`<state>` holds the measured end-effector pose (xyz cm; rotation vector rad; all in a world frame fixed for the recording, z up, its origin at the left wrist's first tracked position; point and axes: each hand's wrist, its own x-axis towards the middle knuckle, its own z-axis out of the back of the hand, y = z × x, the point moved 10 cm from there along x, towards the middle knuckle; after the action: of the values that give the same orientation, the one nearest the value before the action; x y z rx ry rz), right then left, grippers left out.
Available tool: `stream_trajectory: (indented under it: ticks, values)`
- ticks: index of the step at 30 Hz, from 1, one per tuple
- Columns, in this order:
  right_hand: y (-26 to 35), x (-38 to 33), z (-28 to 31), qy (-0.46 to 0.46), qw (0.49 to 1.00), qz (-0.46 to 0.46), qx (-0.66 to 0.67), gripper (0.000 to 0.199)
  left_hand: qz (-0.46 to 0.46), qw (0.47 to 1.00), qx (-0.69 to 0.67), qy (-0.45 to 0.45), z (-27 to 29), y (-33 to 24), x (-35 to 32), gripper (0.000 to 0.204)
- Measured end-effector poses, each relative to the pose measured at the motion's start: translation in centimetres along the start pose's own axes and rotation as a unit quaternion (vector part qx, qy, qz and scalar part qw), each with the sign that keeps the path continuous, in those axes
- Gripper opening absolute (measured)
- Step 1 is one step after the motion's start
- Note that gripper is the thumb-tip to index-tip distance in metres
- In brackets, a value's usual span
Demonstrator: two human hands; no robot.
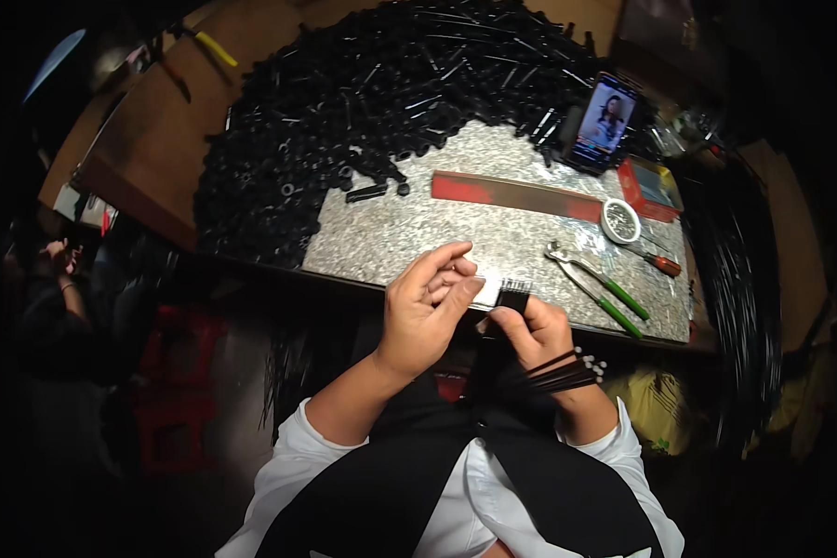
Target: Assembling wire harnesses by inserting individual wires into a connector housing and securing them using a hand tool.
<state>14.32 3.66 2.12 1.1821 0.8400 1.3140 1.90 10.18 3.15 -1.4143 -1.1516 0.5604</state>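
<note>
The right hand (537,333), at 5 o'clock, grips a fan of black rods (560,376) in curled fingers, thumb and forefinger pinching a small black comb-like piece (513,296). The left hand (425,307) beside it at 6 o'clock curls loosely, fingertips touching that piece. Beyond, pliers (593,285) lie at 3 o'clock and a black heap (363,102) at 12.

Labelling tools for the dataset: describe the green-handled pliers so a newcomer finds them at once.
Start at the speckled grey tabletop and go to its right end, past the long red flat strip. The metal pliers with green handles lie there near the front edge, jaws pointing left. The neighbouring screwdriver has a red handle and one shaft; the pliers have two green grips.
</note>
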Motion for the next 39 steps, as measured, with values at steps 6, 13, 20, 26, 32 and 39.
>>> stream_trajectory:
  ticks: [6,13,20,26,32,39]
  values:
    - [-0.2,0.3,-0.4,0.026,0.999,-0.024,-0.007,0.018,-0.054,0.941,0.323,-0.09,6.3,-1.5,3.0,0.012]
    - [0.2,0.0,-0.3,0.012,1.0,-0.009,0.002,0.02,-0.132,0.814,0.551,-0.127,11.6,-2.0,7.2,0.014]
    - [1.1,0.0,0.1,0.009,0.999,0.012,-0.031,0.02,-0.129,0.759,0.628,-0.111,10.9,-0.5,9.9,0.012]
    - [0.5,-0.1,0.1,0.009,1.0,-0.005,-0.023,0.02,-0.148,0.735,0.651,-0.119,12.3,-0.8,12.6,0.009]
    - [0.8,0.2,0.1,0.009,1.0,0.0,-0.02,0.021,-0.148,0.696,0.689,-0.136,14.3,-1.2,15.4,0.009]
    - [-0.5,0.1,0.4,-0.003,0.998,0.028,-0.048,0.02,-0.206,0.653,0.729,-0.007,13.1,1.5,18.9,0.02]
